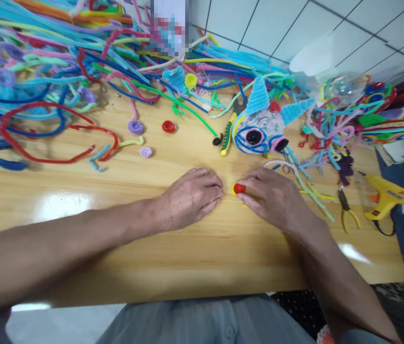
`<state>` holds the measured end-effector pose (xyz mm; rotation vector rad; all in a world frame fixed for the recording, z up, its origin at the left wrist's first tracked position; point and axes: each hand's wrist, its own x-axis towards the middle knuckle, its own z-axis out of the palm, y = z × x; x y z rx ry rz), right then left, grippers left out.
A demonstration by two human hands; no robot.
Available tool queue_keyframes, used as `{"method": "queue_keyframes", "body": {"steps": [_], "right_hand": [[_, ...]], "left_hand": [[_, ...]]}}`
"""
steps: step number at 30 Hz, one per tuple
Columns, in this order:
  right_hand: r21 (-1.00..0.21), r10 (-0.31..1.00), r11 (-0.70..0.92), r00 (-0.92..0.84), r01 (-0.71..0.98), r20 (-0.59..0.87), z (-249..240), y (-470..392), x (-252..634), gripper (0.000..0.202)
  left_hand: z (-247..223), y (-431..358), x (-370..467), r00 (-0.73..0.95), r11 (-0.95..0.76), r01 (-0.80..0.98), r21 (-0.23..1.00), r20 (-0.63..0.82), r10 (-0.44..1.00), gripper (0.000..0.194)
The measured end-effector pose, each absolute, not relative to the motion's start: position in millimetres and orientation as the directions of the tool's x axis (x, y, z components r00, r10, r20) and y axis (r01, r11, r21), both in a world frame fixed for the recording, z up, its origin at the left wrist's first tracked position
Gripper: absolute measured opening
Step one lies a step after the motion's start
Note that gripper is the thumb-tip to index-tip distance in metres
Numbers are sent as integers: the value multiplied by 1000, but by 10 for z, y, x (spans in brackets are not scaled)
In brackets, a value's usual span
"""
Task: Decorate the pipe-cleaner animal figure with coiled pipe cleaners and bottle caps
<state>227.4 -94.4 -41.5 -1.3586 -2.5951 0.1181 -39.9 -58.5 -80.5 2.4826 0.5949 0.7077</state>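
Observation:
My right hand (271,196) pinches a small red coil with a yellow edge (239,188), which looks like wound pipe cleaner, between thumb and fingers just above the wooden table. Left of it, my left hand (195,196) rests on the wood with fingers curled together; whatever may be inside them is hidden. Beyond the right hand sits a craft animal head (268,119) with light-blue ears, blue-rimmed black eyes and a speckled body. Green-and-yellow handled pliers (227,136) lie beside it. Loose coils in red (169,126), purple (135,126) and lilac (146,152) lie farther left.
Heaped pipe cleaners (44,62) in many colours cover the back and left of the table (123,267). At right are a yellow glue gun (388,196), yellow-handled pliers (347,210) and other colourful craft pieces (395,124). A tiled surface (277,24) lies behind.

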Motion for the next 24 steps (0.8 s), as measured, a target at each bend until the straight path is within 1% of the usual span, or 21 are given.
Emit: {"method": "queue_keyframes", "body": {"steps": [3, 8, 12, 14, 19, 21, 24], "right_hand": [[-167, 816, 577, -562, 799, 133, -417, -947, 2272, 12], [-213, 823, 568, -547, 795, 151, -431, -948, 2253, 11], [-173, 806, 590, -561, 789, 187, -428, -941, 2212, 10], [-173, 799, 599, -569, 782, 196, -419, -937, 2191, 9], [-250, 797, 603, -561, 758, 222, -407, -938, 2167, 10], [-240, 794, 606, -563, 758, 229, -415, -941, 2168, 10], [-195, 799, 599, -563, 777, 210, -431, -943, 2175, 9]], "left_hand": [[-807, -584, -395, 768, -778, 266, 569, 362, 528, 26], [-800, -580, -396, 779, -793, 277, 543, 357, 516, 26], [-803, -582, -398, 777, -800, 274, 533, 367, 511, 27], [-800, -584, -396, 768, -791, 268, 550, 374, 520, 26], [-752, -588, -390, 747, -728, 198, 657, 380, 546, 23], [-732, -590, -388, 734, -703, 186, 686, 379, 564, 24], [-724, -591, -389, 726, -690, 198, 697, 368, 580, 23]]}}
